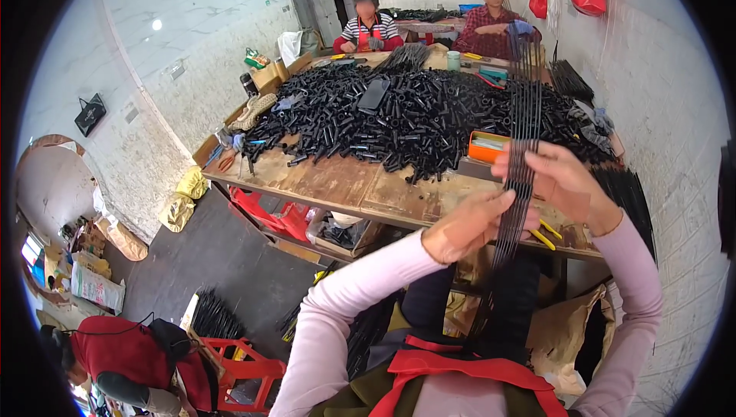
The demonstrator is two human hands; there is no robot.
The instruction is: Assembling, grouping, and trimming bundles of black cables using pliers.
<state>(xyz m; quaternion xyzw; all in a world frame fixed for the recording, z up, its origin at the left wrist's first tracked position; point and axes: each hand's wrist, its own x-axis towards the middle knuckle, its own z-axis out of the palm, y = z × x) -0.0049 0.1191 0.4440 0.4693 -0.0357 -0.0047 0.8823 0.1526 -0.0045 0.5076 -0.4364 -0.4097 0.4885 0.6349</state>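
Note:
A bundle of long, thin black rods (526, 114) stands almost upright in front of me, slightly fanned out at its upper end. My left hand (477, 224) is closed round the lower middle of the bundle, with the thumb pressed against the rods. Just above and to the right, my right hand (566, 179) also grips them, its fingers partly behind the bundle. The lower ends reach down toward my lap, where they blur into dark clothing. Beside the hands lie yellow-handled pliers (546, 238) and an orange box (486, 146) on the table.
A large heap of short black tubular parts (337, 122) covers much of the wooden table (330, 183), with a dark phone-like slab (373, 95) on top. Two people sit at the far side; another person (130, 356) bends near a red stool (245, 375) at lower left. More black rods (625, 195) lie at right.

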